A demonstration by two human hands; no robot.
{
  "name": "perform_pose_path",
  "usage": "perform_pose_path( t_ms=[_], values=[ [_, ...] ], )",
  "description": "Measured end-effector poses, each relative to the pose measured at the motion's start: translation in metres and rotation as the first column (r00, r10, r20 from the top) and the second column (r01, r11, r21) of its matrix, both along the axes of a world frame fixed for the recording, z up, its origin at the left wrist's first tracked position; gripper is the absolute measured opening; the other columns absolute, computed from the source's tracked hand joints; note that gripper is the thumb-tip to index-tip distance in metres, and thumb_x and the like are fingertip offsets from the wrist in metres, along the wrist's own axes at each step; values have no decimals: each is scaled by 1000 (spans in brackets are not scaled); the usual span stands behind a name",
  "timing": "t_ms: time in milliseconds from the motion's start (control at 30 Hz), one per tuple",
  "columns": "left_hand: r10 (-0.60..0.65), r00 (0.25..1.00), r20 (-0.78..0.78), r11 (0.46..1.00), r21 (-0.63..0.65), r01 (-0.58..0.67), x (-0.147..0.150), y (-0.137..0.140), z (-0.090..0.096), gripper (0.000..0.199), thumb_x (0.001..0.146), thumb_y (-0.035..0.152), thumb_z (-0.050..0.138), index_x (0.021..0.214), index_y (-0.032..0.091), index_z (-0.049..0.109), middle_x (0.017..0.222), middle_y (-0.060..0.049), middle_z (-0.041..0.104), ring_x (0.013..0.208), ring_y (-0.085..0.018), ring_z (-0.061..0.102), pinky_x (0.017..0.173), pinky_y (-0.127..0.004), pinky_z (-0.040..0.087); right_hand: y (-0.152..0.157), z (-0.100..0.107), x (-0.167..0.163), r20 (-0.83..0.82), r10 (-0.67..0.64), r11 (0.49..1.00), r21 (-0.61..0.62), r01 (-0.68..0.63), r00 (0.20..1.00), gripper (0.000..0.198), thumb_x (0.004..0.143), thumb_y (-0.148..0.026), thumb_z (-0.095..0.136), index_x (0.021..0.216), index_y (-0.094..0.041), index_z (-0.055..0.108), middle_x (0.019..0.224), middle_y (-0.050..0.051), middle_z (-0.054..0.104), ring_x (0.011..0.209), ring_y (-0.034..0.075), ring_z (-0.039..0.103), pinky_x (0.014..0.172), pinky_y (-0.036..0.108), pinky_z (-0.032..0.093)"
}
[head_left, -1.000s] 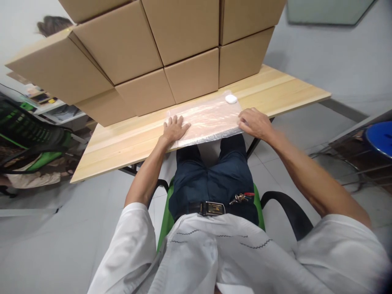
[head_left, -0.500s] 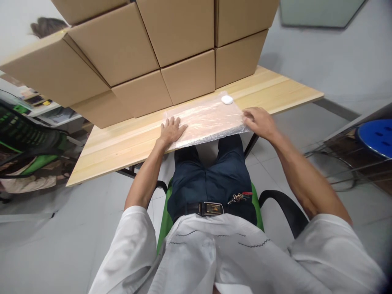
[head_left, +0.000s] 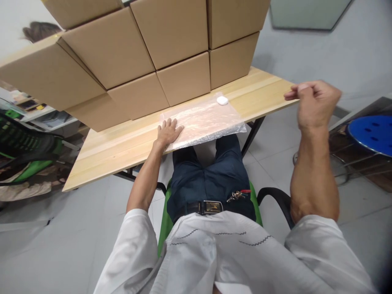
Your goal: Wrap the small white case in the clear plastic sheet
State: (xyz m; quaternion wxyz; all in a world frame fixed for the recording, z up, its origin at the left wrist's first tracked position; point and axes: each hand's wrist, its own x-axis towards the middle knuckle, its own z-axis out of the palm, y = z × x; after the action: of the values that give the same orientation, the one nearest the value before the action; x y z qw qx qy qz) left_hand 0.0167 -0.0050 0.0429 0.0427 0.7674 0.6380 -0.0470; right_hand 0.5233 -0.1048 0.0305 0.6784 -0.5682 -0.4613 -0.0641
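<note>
A clear plastic bag (head_left: 208,118) lies flat at the table's front edge, its crinkled near side hanging slightly over. A small white rounded piece (head_left: 222,100) rests at the bag's far right corner; whether it is on or in the bag I cannot tell. My left hand (head_left: 168,131) presses flat on the bag's left end, fingers spread. Raised off to the right, beyond the bag and past the table's right end, my right hand (head_left: 318,100) has its fingers curled and pinched together. Anything between those fingers is hidden or too small to make out.
Stacked cardboard boxes (head_left: 180,36) form a wall along the back of the wooden table (head_left: 101,163). A blue round stool (head_left: 373,132) stands at right, a green and black chair (head_left: 27,147) at left. Part of another person's head (head_left: 39,32) shows behind the boxes.
My right hand has left the bag's right edge and swung up and to the right, fingers closed. My left hand stays flat on the bag. The view has shifted slightly.
</note>
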Motion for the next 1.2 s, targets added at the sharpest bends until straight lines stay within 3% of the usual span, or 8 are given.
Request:
perform_pose_path(
  t_ms=[200, 267, 467, 667, 800, 967, 1100, 1200],
  values=[
    [-10, 1000, 11, 1000, 3, 10, -3, 3, -4, 93, 130, 72, 29, 209, 24, 37, 222, -14, 26, 207, -42, 25, 167, -68, 24, -12, 4, 28, -119, -40, 961, 269, 71, 992, 43, 121, -51, 83, 89, -24, 92, 76, 14, 88, 68, 32, 88, 72, 60, 71],
    [-11, 1000, 19, 1000, 6, 11, -3, 4, -4, 93, 130, 71, 30, 210, 25, 37, 222, -14, 27, 207, -42, 25, 167, -68, 23, -12, 7, 22, -115, -1, 950, 310, 37, 993, 39, 120, -48, 86, 89, -23, 91, 76, 13, 87, 67, 31, 87, 71, 59, 70],
    [-8, 1000, 28, 1000, -1, 8, -4, 3, -3, 93, 130, 70, 31, 209, 23, 37, 222, -14, 24, 208, -44, 23, 167, -69, 24, 8, 17, -45, -416, 76, 968, 249, 33, 906, 50, 118, 0, 46, 86, -24, 76, 70, -1, 75, 62, 17, 77, 68, 34, 69],
    [-34, 999, 24, 999, 29, 33, -4, 0, -6, 90, 131, 69, 31, 207, 24, 42, 220, -15, 30, 206, -44, 29, 166, -71, 28, 9, -10, -127, -422, 284, 950, 243, -194, 861, 30, 121, -22, 64, 95, -24, 79, 74, -1, 77, 65, 17, 75, 67, 31, 70],
    [-43, 998, 44, 998, 38, 42, -5, 4, -12, 91, 130, 72, 31, 207, 24, 43, 220, -16, 31, 205, -45, 30, 165, -73, 28, 15, -18, -139, -391, 310, 950, 79, -304, 867, 36, 121, -56, 81, 98, -28, 78, 79, -2, 78, 72, 20, 80, 74, 38, 77],
    [-53, 997, 61, 998, 49, 50, -7, 6, -15, 93, 130, 73, 30, 208, 23, 41, 220, -17, 31, 206, -47, 28, 165, -73, 26, 71, 2, -111, -123, 304, 925, -199, -324, 945, 27, 123, -53, 76, 118, -28, 87, 111, 6, 92, 111, 30, 92, 115, 56, 79],
    [-56, 998, 39, 997, 47, 54, -6, 4, -14, 92, 130, 70, 29, 208, 22, 41, 219, -18, 33, 205, -46, 30, 165, -72, 29, 119, 6, -108, 223, 391, 780, -595, -193, 893, 45, 120, -33, 65, 156, -19, 88, 165, 20, 89, 161, 42, 80, 144, 64, 61],
    [-65, 997, 37, 996, 55, 63, -6, 5, -15, 92, 131, 70, 29, 208, 23, 41, 219, -18, 34, 205, -47, 31, 164, -74, 29, 142, -5, -119, 372, 509, 680, -726, -98, 776, 67, 120, -28, 57, 182, -12, 74, 191, 25, 71, 181, 44, 64, 155, 65, 48]
  ],
)
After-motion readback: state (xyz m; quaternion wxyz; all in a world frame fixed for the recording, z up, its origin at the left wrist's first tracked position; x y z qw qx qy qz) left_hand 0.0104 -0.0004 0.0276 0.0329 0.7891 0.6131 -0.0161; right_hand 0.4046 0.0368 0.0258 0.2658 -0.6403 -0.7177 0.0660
